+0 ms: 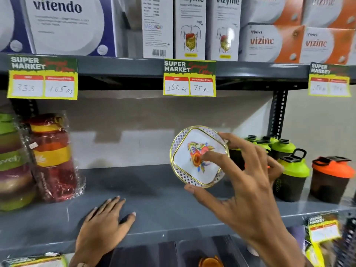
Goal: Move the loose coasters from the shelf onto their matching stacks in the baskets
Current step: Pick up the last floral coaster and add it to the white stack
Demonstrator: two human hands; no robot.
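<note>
I see the right hand (pixel 248 182) gripping a white coaster (pixel 198 157) with a gold rim and a colourful print, lifted clear above the grey shelf (pixel 154 189), tilted toward me; the thumb sits under its near edge and fingers press its face and far rim. The left hand (pixel 104 222) lies flat and spread on the shelf, holding nothing. Green-lidded shakers (pixel 292 170) stand right of the coaster, wrapped red bottles (pixel 52 157) far left.
</note>
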